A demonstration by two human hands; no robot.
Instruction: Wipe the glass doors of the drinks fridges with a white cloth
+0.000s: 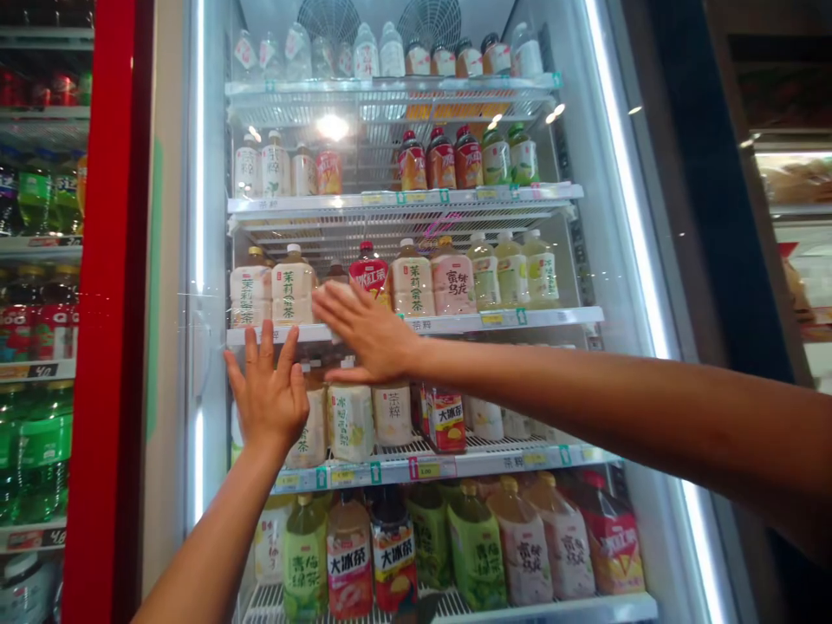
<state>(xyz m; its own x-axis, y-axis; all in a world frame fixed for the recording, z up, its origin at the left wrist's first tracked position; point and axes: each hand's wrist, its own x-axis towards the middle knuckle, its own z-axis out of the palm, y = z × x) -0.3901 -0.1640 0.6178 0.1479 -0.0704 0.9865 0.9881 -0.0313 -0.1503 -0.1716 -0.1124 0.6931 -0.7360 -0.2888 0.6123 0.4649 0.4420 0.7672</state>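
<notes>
My left hand (268, 394) is raised with its fingers spread, palm flat toward the glass door (208, 286) of a drinks cooler, in front of pale bottles (349, 421) on the fourth shelf. My right hand (364, 331) reaches across from the right, fingers stretched out flat, level with the third shelf's edge (455, 324) and just below a red-labelled bottle (370, 272). Neither hand holds anything. Whether the palms touch the glass I cannot tell.
The cooler holds several shelves of tea and juice bottles, with large bottles (477, 548) on the bottom shelf. A red-framed cooler (104, 312) with soda bottles stands to the left. The lit door frame (640, 251) runs down the right; shop shelves (796, 186) lie beyond.
</notes>
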